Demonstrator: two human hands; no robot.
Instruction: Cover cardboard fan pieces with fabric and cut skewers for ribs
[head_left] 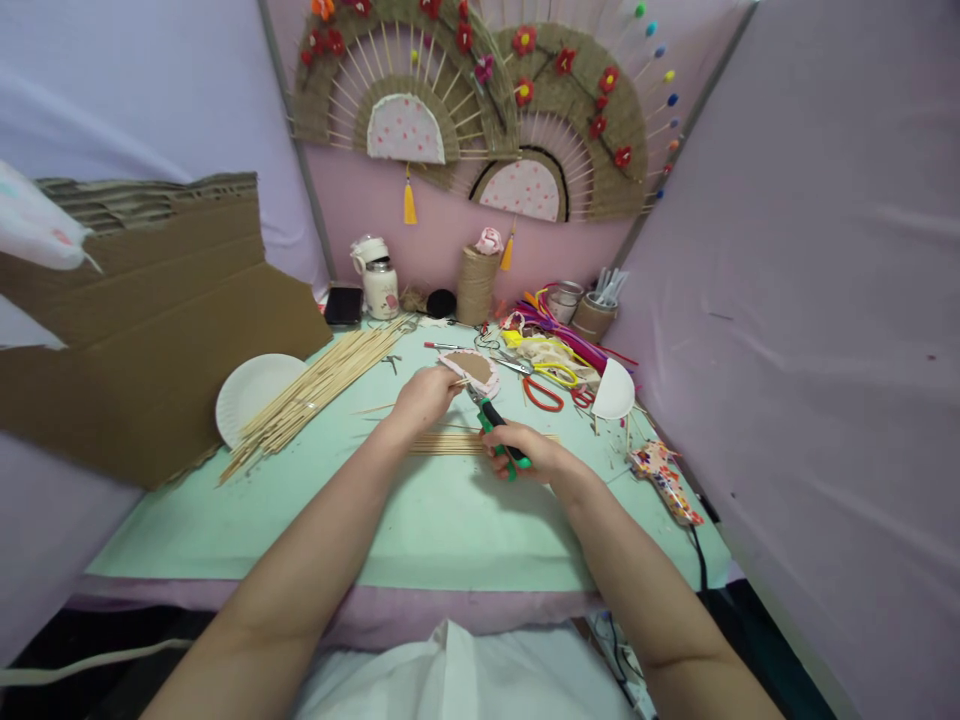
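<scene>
My right hand [525, 452] is wrapped round the black and green handles of a pair of pliers [493, 418]. Their metal jaws point up and left, close to the fingertips of my left hand [424, 400]. Those fingers are pinched on a thin bamboo stick [462, 381], whose end is at the jaws; whether the jaws touch it I cannot tell. Below both hands a row of bamboo sticks [448, 443] lies side by side on the pale green table [480, 545]. Just beyond my left hand is a brown cardboard piece with a pale pink edge [474, 368].
Left stand a big cardboard sheet [150, 370], a white paper plate [259, 385] and a bundle of bamboo sticks [322, 385]. Right lie orange-handled scissors [543, 396], a white half disc [614, 390] and a patterned glue gun [666, 484]. A twine spool [477, 286] stands behind.
</scene>
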